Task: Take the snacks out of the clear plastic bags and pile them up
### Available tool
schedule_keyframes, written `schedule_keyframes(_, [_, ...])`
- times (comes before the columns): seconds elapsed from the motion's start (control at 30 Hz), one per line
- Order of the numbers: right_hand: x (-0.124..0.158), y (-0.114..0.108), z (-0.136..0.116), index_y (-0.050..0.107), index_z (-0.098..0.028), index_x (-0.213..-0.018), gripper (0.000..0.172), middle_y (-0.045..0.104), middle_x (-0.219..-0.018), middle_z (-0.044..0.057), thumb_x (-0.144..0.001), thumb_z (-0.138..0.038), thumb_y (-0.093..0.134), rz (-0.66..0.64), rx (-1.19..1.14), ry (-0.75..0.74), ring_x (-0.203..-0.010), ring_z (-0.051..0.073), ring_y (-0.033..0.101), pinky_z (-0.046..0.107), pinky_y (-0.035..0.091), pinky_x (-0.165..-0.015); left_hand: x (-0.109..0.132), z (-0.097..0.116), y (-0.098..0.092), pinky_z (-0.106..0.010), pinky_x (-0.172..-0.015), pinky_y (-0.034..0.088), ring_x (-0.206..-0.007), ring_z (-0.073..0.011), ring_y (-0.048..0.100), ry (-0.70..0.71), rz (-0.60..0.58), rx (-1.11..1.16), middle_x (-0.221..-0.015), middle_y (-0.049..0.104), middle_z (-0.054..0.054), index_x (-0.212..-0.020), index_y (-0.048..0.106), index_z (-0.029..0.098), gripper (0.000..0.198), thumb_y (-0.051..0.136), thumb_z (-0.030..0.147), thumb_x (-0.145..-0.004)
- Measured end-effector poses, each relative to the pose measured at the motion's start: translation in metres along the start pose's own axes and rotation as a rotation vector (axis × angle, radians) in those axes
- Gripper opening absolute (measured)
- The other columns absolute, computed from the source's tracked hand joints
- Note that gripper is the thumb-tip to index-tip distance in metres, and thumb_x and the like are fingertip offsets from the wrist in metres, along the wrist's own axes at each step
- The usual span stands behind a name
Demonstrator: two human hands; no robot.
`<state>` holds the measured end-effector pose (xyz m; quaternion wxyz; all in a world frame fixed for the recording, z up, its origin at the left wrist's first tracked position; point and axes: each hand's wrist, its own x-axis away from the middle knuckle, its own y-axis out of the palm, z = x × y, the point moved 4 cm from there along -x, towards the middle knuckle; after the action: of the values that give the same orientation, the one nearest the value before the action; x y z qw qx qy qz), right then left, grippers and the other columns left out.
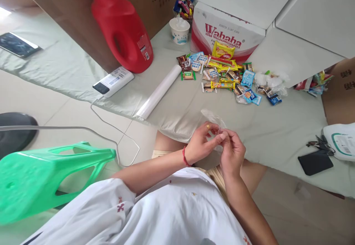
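Note:
Over my lap at the edge of the cloth-covered surface, my left hand [203, 141] and my right hand [233, 150] meet at the fingertips. Both are closed on a thin clear plastic bag [212, 117], whose loose part spreads beyond and between them. The fingers partly hide the gripped part. Farther forward lies a spread of small wrapped snacks: a yellow packet [223, 50], a long yellow bar [222, 85], blue sachets [247, 78] and a green-ended biscuit pack [188, 75]. Crumpled clear bags [273, 82] lie at their right.
A white roll [159, 91], white power bank [113, 81] with cable and red jug [122, 26] stand or lie leftward. Behind are a paper cup [179, 30] and Wahaha carton [227, 32]. A black pouch [315, 161] lies right; a green stool [52, 178] is at lower left.

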<state>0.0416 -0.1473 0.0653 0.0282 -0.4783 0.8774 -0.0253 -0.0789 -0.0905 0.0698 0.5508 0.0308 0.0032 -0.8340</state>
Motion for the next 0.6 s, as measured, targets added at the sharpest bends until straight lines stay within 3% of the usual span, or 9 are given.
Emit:
schedule_keyframes(0.07, [0.001, 0.002, -0.001, 0.074, -0.022, -0.098, 0.031, 0.076, -0.094, 0.005, -0.094, -0.052, 0.068, -0.022, -0.019, 0.017, -0.082, 0.018, 0.068, 0.031, 0.058, -0.074, -0.007, -0.011, 0.008, -0.028, -0.073, 0.05, -0.081, -0.0146, 0.061, -0.11, -0.024, 0.197, -0.095, 0.067, -0.005, -0.099, 0.067, 0.018, 0.043, 0.071, 0.06, -0.089])
schedule_keyframes(0.17, [-0.002, 0.0, -0.003, 0.072, -0.021, -0.094, 0.029, 0.07, -0.082, 0.001, -0.093, -0.05, 0.07, 0.005, -0.101, 0.075, -0.069, 0.013, 0.061, 0.027, 0.053, -0.068, -0.012, -0.022, 0.011, -0.027, -0.076, 0.05, -0.079, -0.0123, 0.059, -0.16, 0.009, 0.361, -0.086, 0.065, -0.002, -0.089, 0.066, 0.016, 0.043, 0.073, 0.059, -0.087])
schedule_keyframes(0.27, [-0.009, -0.01, -0.006, 0.067, -0.021, -0.091, 0.029, 0.067, -0.086, 0.0, -0.091, -0.05, 0.072, 0.106, -0.144, 0.087, -0.073, 0.011, 0.059, 0.025, 0.052, -0.069, -0.013, -0.027, 0.003, -0.024, -0.08, 0.05, -0.083, -0.0113, 0.061, -0.191, 0.144, 0.389, -0.087, 0.066, -0.001, -0.087, 0.061, 0.018, 0.039, 0.072, 0.056, -0.088])
schedule_keyframes(0.37, [-0.017, -0.024, -0.003, 0.06, -0.022, -0.091, 0.032, 0.064, -0.096, 0.001, -0.089, -0.052, 0.071, 0.245, -0.177, 0.123, -0.084, 0.013, 0.063, 0.025, 0.056, -0.071, -0.015, -0.034, -0.005, -0.024, -0.077, 0.052, -0.083, -0.0107, 0.066, -0.324, 0.266, 0.467, -0.089, 0.067, 0.001, -0.089, 0.048, 0.022, 0.042, 0.066, 0.06, -0.09])
schedule_keyframes(0.47, [-0.028, -0.036, 0.011, 0.054, -0.024, -0.094, 0.034, 0.061, -0.094, -0.001, -0.087, -0.054, 0.069, 0.353, -0.179, 0.18, -0.077, 0.011, 0.063, 0.022, 0.056, -0.063, -0.022, -0.04, -0.013, -0.022, -0.066, 0.052, -0.069, -0.0093, 0.066, -0.375, 0.369, 0.452, -0.082, 0.063, 0.004, -0.09, 0.041, 0.024, 0.043, 0.061, 0.061, -0.093])
schedule_keyframes(0.6, [-0.049, -0.052, 0.035, 0.051, -0.024, -0.091, 0.037, 0.052, -0.072, -0.009, -0.084, -0.056, 0.068, 0.405, -0.122, 0.21, -0.051, 0.005, 0.049, 0.016, 0.04, -0.043, -0.037, -0.048, -0.029, -0.019, -0.045, 0.036, -0.044, -0.0061, 0.049, -0.355, 0.464, 0.299, -0.065, 0.049, 0.009, -0.087, 0.039, 0.024, 0.032, 0.053, 0.05, -0.101])
